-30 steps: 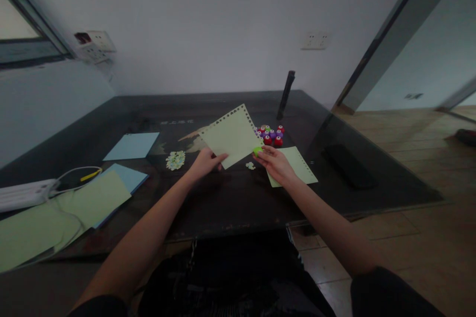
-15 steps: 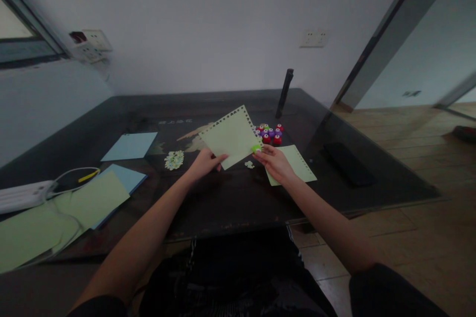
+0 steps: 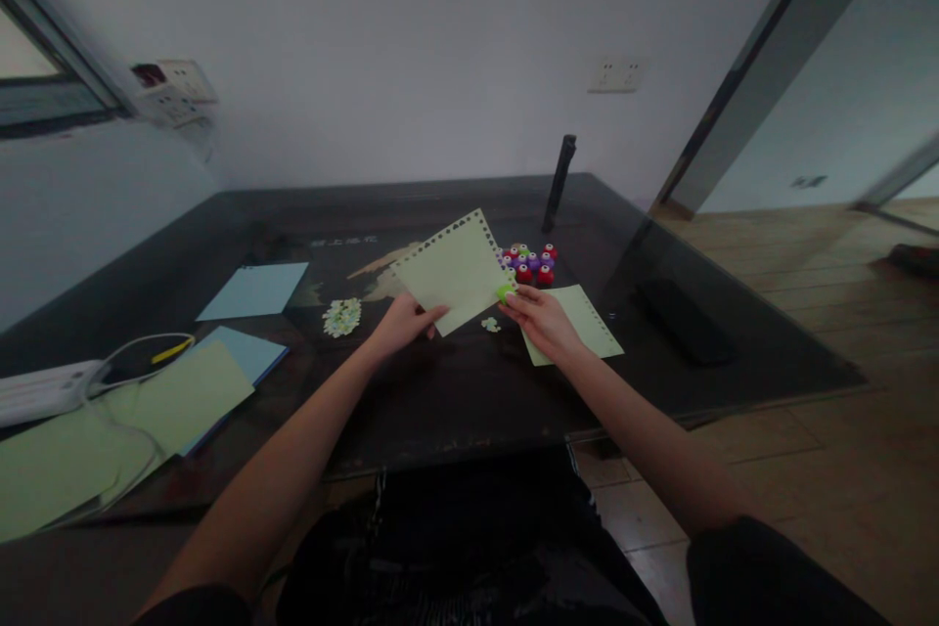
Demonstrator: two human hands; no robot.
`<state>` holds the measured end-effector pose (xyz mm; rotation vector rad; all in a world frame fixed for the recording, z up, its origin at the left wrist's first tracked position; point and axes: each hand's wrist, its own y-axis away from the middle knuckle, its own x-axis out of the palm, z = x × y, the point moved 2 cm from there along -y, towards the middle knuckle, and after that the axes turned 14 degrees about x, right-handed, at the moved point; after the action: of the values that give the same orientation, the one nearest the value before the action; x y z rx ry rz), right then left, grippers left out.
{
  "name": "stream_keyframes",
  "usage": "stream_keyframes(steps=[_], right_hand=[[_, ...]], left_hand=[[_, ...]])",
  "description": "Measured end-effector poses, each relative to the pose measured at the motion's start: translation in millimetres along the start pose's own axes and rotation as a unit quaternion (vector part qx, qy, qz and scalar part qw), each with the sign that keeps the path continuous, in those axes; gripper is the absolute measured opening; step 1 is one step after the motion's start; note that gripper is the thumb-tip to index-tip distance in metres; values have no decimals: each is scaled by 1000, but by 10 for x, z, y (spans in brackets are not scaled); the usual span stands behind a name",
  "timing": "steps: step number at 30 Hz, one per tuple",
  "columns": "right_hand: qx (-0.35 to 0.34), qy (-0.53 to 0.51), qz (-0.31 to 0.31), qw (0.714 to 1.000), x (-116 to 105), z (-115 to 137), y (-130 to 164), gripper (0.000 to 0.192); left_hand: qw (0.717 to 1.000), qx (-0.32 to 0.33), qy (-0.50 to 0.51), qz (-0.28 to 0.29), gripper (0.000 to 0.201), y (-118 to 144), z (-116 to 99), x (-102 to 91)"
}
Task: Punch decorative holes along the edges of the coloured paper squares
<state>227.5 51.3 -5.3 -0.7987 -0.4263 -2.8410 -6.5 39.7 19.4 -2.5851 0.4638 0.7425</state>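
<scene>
A pale green sheet of paper (image 3: pixel 455 276), with small shaped holes along its two upper edges, is held tilted above the dark table. My left hand (image 3: pixel 403 325) pinches its lower left edge, thumb on top. At the sheet's right corner, my right hand (image 3: pixel 547 323) grips a bright green paper punch (image 3: pixel 505 293) that sits on the paper's edge. Behind it stand several red, purple and green punches (image 3: pixel 526 262). A few cut-out bits (image 3: pixel 490 324) lie below the sheet, and a larger heap of paper cut-outs (image 3: pixel 341 317) lies left of my left hand.
Another punched green sheet (image 3: pixel 596 325) lies under my right wrist. At the left are blue paper (image 3: pixel 256 290), more green paper (image 3: pixel 198 396), and a white power strip (image 3: pixel 51 391) with a cable. A black phone-like slab (image 3: pixel 682 321) lies right; a dark upright stick (image 3: pixel 560 184) stands behind.
</scene>
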Motion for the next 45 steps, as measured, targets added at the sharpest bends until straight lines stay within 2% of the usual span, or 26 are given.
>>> stream_keyframes(steps=[22,34,45], right_hand=[[-7,16,-2,1000,-24,40,-4,29],[-18,30,-1,999,5,46,22,26],[-29,56,-16,998,36,74,55,27]], left_hand=[[1000,1,-3,5,30,4,-62,-20],[1000,16,-21,9,36,12,75,-22],[1000,14,-2,4,32,11,74,-18]])
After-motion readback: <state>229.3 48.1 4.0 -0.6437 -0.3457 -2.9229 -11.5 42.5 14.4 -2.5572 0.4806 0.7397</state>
